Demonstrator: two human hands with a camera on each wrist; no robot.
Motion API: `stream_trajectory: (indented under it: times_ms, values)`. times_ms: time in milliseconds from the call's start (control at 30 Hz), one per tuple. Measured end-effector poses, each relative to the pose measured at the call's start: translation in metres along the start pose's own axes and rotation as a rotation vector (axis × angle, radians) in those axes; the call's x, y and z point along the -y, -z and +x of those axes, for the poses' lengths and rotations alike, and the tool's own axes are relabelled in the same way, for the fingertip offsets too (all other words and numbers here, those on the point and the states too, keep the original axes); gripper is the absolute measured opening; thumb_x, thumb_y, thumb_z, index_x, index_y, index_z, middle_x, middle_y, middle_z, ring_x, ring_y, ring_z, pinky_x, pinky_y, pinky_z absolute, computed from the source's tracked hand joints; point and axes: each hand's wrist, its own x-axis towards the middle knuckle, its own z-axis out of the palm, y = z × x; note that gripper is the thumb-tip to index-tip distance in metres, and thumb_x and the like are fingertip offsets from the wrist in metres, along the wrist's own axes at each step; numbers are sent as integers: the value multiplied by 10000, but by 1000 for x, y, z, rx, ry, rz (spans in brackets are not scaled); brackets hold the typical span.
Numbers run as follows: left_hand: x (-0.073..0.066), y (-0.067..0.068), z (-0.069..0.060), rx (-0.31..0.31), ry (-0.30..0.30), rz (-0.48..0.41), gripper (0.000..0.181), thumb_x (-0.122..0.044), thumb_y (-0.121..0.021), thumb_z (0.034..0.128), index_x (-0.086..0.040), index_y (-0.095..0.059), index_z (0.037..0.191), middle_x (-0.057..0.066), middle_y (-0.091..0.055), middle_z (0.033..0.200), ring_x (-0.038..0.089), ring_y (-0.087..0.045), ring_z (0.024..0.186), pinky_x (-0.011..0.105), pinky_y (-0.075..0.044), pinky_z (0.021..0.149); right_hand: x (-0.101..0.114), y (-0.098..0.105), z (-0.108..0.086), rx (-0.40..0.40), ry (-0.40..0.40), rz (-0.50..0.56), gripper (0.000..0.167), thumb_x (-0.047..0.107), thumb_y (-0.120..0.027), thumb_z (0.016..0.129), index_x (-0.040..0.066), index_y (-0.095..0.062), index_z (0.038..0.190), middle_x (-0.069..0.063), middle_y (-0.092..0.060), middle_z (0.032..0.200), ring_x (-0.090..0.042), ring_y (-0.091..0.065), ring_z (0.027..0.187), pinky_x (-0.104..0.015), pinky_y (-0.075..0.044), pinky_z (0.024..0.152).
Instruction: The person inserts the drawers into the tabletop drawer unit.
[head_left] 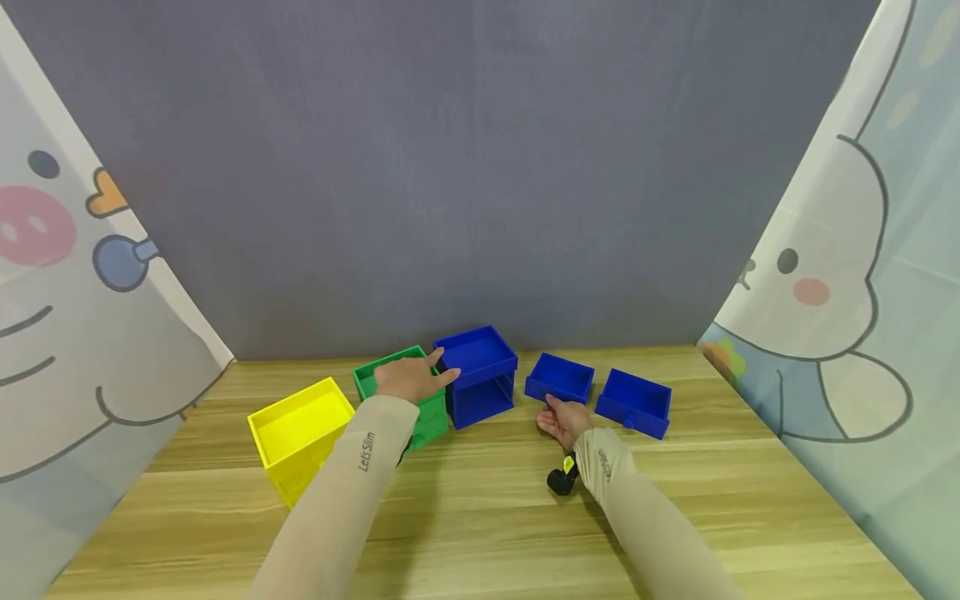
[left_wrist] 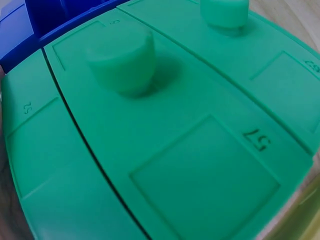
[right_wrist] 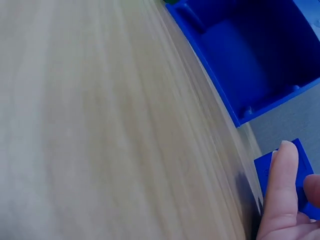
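A wooden surface with pale, streaky grain carries, left to right, a yellow box, a green drawer unit, an open-fronted blue cabinet, a blue drawer and a second blue drawer.

Your cream sleeves carry dark "LetsSlim" lettering; beside your right cuff sits a rounded black device with a yellow patch; your fingers are bare.
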Motion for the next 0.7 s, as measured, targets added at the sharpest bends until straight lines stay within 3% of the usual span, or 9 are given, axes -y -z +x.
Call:
stream_trajectory:
  times_ms: [333,700]
  values:
    - [2,-1,0,4,-8,-10,723,-747,-275,896,-399,-172,1522,-11,-270,462,123,-133,401,267,-161,441,3,5,-9,-36,41,-22,269,158,-474,1013,-101,-545,1030,-37,-622,566,-86,-610,477,-199,-513,496]
    - [4,-4,1,9,-18,-53,728,-747,-286,894,-397,-170,1522,-10,-284,473,125,-146,401,266,-162,434,1,19,-18,10,62,-50,249,121,-476,1002,-117,-547,1005,-52,-629,598,-103,-622,511,-207,-520,511]
